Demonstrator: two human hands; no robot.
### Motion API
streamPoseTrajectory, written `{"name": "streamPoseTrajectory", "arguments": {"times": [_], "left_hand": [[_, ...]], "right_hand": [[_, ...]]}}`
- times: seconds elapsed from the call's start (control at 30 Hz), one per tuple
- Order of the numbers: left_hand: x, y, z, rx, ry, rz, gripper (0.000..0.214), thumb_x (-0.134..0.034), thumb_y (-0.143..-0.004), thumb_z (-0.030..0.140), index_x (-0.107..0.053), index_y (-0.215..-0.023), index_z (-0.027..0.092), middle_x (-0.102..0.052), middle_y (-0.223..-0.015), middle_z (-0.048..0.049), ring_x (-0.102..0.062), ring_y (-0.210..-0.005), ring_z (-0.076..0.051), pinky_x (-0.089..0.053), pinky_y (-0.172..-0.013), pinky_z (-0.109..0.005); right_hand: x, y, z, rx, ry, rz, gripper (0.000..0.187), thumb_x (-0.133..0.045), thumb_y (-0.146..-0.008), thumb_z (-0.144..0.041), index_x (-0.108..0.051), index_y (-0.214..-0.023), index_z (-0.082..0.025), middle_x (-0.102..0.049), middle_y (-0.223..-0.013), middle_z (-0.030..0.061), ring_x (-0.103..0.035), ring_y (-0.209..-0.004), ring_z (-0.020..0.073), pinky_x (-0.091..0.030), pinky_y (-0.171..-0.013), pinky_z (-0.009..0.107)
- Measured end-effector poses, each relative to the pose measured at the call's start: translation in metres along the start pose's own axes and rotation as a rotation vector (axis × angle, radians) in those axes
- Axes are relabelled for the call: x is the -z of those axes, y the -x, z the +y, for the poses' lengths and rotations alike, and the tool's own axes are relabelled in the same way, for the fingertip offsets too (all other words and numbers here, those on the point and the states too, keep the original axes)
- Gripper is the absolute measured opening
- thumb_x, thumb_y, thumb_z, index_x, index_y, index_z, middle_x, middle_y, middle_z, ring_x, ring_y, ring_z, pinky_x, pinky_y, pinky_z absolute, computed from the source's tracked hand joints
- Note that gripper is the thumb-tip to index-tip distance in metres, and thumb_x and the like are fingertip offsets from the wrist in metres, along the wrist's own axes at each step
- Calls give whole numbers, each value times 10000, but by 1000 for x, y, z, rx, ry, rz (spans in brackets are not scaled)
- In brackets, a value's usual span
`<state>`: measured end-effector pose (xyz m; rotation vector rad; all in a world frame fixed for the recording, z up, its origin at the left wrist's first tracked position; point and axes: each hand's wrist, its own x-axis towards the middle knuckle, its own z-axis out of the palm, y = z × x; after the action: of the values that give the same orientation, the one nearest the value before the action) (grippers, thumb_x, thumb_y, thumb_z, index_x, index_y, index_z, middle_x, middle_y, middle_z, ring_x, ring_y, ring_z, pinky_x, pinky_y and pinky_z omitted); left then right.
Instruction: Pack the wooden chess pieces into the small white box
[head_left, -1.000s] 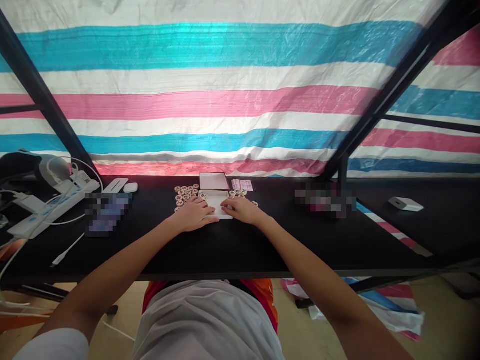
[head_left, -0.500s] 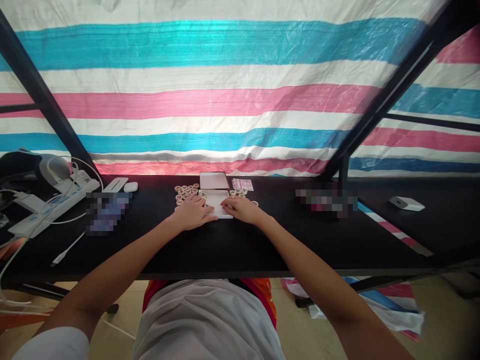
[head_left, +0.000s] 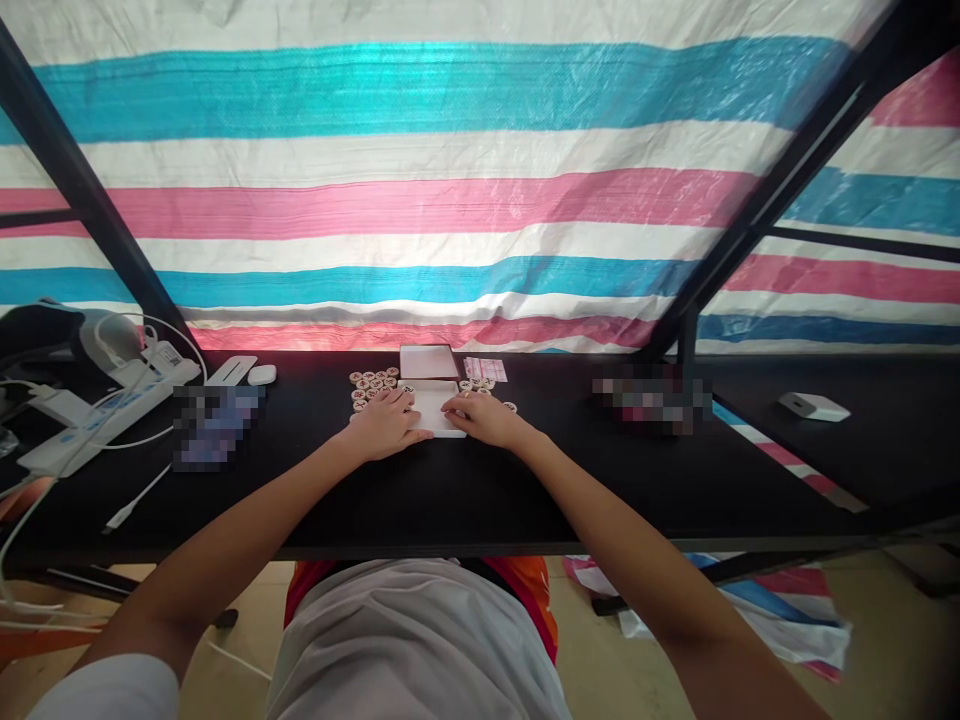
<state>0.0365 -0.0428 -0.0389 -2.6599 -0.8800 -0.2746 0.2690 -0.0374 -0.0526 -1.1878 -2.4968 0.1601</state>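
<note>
So the white box (head_left: 439, 405) sits on the black desk (head_left: 465, 505); call it the middle of the dial. Left hand (head_left: 385, 426) is at 9 o'clock, draped over that side of the box, fingers slightly apart; can't tell if they're clamped on anything, the undersides are hidden. One game piece (head_left: 408, 389) is in the box, right by those fingertips. Right hand (head_left: 484, 418) is at 3 o'clock on the opposite edge, fingers curled with the tips close together, and again I can't tell if they're pinching anything.

The lid (head_left: 427, 361) is at 12, open side up. A cluster of round pieces (head_left: 373, 379) sits around 10 o'clock, partly behind the left hand, and more pieces (head_left: 478, 385) are around 2, with some paper (head_left: 487, 371) just beyond them. Way out at 9 there's a power strip (head_left: 105, 420), and far off at 3 a white charger (head_left: 814, 407).
</note>
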Motion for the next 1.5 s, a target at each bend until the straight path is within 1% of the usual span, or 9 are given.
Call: {"name": "streamPoseTrajectory", "arguments": {"times": [0.23, 0.4, 0.57, 0.83, 0.93, 1.1, 1.2, 1.37, 1.5], "left_hand": [[1, 0, -2, -9, 22, 30, 458, -367, -939, 489, -695, -902, 170, -586, -1047, -110, -502, -1030, -239, -362, -921, -377], [4, -1, -1, -13, 22, 40, 475, -358, -950, 458, -702, -813, 161, -607, -985, -94, -526, -970, -220, -369, -895, -361], [3, -1, -2, -7, 21, 49, 483, -356, -952, 446, -704, -792, 152, -614, -896, -90, -533, -915, -212, -365, -872, -362], [4, -1, 0, 26, -4, -3, 469, -367, -948, 455, -711, -833, 156, -621, -901, -89, -539, -920, -214, -363, -872, -362], [5, -2, 0, 23, -9, -3, 480, -356, -950, 462, -712, -845, 158, -621, -908, -91, -540, -918, -216, -369, -873, -365], [8, -1, 0, -20, 16, -5, 460, -356, -950, 456, -706, -866, 169, -617, -967, -94, -541, -959, -216, -374, -895, -357], [7, -1, 1, -49, 46, 1, 441, -347, -953, 455, -695, -929, 184, -620, -1029, -91, -538, -1022, -219, -374, -914, -351], [-3, -1, -5, 26, 57, 10, 487, -306, -954, 501, -629, -1139, 187, -567, -1250, -110, -459, -1209, -253, -302, -1019, -391], [-11, 0, -11, 85, 61, -35, 509, -272, -953, 528, -636, -1125, 216, -581, -1250, -81, -451, -1227, -245, -258, -1052, -408]], "right_hand": [[0, 0, 1, 4, -2, 5, 242, -477, -900, -252, -663, -1036, -180, -660, -910, 88, -598, -857, 198, -439, -760, 296], [0, 1, 0, 2, -7, 1, 238, -478, -897, -249, -665, -1029, -181, -659, -893, 81, -595, -842, 190, -437, -752, 289], [1, 0, -1, -1, -5, -4, 241, -472, -898, -240, -664, -1028, -175, -658, -901, 78, -593, -830, 186, -435, -755, 288], [0, 0, 1, -7, -1, -10, 240, -477, -896, -236, -664, -1033, -173, -657, -899, 85, -592, -840, 194, -438, -762, 296], [1, 0, 0, -9, -8, -12, 239, -477, -895, -229, -662, -1037, -172, -658, -901, 85, -596, -841, 194, -442, -767, 298], [2, 0, -1, -12, -14, 4, 240, -470, -900, -237, -662, -1033, -179, -661, -939, 87, -602, -865, 194, -446, -791, 303], [2, 1, -1, -11, -19, 10, 242, -468, -904, -243, -661, -1038, -185, -661, -932, 79, -602, -856, 189, -448, -796, 303], [2, 0, -1, -9, -23, 8, 241, -477, -896, -228, -661, -1044, -183, -658, -901, 75, -596, -844, 184, -447, -791, 301], [2, 0, -1, -6, -21, 3, 239, -476, -896, -226, -664, -1035, -176, -654, -900, 80, -590, -839, 186, -444, -781, 300]]}}
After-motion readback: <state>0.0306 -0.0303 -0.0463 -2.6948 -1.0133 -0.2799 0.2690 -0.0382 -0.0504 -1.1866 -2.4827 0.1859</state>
